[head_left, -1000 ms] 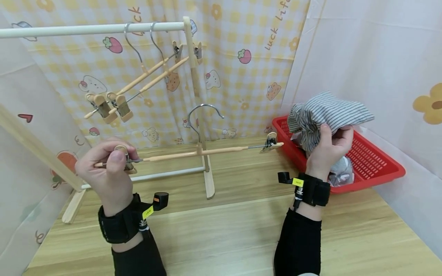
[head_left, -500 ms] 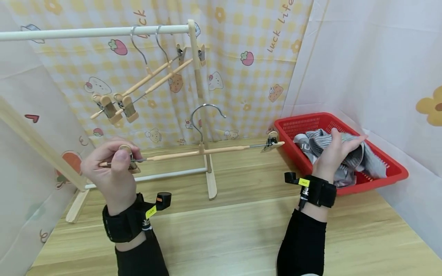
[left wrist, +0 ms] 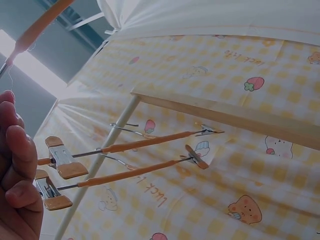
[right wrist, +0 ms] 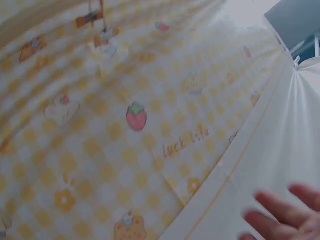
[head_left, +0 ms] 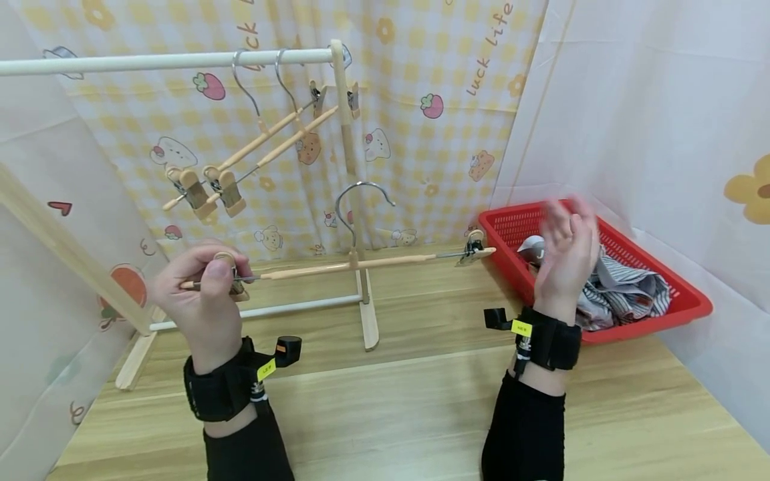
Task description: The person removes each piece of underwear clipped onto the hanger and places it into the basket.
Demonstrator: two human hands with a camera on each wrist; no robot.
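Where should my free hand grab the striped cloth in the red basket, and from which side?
Pinch the raised crumpled fold at the top of the striped cloth, coming down from above. It lies loosely bunched in the red basket, whose walls likely block a sideways reach, and the folds give the fingers an edge. The right hand hovers open just above it; the left hand holds the clip hanger.

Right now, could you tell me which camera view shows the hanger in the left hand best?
The head view: the whole hanger shows, hook to end clips, its left clip pinched by the left hand. The left wrist view catches only a slice of its bar at the top left corner. The right wrist view shows none of it.
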